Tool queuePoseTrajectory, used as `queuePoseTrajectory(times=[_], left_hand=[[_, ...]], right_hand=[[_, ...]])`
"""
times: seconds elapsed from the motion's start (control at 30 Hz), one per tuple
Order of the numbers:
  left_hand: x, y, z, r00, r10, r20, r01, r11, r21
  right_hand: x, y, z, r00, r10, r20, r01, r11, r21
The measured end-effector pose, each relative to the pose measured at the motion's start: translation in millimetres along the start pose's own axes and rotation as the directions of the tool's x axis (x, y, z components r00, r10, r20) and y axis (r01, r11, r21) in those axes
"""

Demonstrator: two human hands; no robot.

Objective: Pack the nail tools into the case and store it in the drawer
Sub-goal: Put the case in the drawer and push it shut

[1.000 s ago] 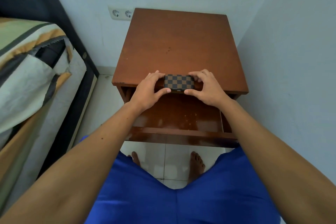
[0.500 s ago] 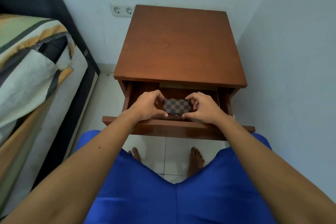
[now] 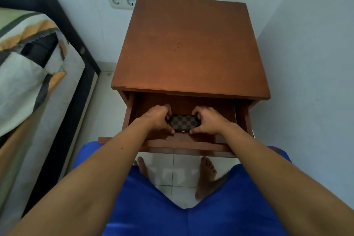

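Note:
A small closed case (image 3: 183, 122) with a brown and black checker pattern lies flat inside the open drawer (image 3: 186, 147) of a brown wooden nightstand (image 3: 188, 48). My left hand (image 3: 158, 119) grips the case's left end and my right hand (image 3: 207, 120) grips its right end, fingers curled over the far side and thumbs on the near side. Whether the case rests on the drawer's floor or hangs just above it is unclear. No loose nail tools are in sight.
A bed with a striped cover (image 3: 28, 74) and a dark frame runs along the left. A double wall socket (image 3: 122, 1) sits behind the nightstand's left corner. A wall closes in on the right. My blue shorts and bare feet on white tiles are below the drawer.
Both hands carried the case down from the nightstand's front edge into the open drawer and keep hold of it low inside.

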State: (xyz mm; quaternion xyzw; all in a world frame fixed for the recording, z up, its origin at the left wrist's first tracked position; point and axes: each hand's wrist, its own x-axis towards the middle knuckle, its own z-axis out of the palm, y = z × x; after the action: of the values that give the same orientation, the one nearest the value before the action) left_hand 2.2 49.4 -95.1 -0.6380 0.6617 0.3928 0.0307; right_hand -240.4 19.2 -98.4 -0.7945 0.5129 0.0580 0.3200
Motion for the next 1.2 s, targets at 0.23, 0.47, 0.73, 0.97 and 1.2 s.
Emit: queuePoseTrajectory(times=[0.23, 0.47, 0.73, 0.97, 1.2], left_hand=[[4.0, 1.1, 1.8, 0.999, -0.012, 0.041, 0.011, 0.999, 0.042], [-14.4, -5.2, -8.6, 0.999, 0.019, 0.039, -0.021, 0.997, 0.068], [-103.7, -14.8, -24.9, 0.904, 0.297, -0.306, -0.3, 0.953, 0.039], [-131.9, -28.0, -19.6, 0.752, 0.461, -0.472, -0.313, 0.879, 0.36], [-116.1, -27.6, -31.6, 0.782, 0.412, -0.468, -0.223, 0.886, 0.408]], right_hand=[[6.9, 5.8, 7.4, 0.999, -0.011, 0.03, 0.011, 1.0, -0.004], [-10.8, 10.0, -4.4, 0.999, -0.009, 0.035, 0.007, 0.998, 0.059], [-96.5, -1.7, -29.2, 0.956, -0.147, -0.255, 0.172, 0.982, 0.08], [-147.5, 6.4, -23.6, 0.894, -0.211, -0.395, 0.176, 0.977, -0.123], [-132.6, 3.5, -36.4, 0.886, -0.225, -0.406, 0.062, 0.924, -0.377]])
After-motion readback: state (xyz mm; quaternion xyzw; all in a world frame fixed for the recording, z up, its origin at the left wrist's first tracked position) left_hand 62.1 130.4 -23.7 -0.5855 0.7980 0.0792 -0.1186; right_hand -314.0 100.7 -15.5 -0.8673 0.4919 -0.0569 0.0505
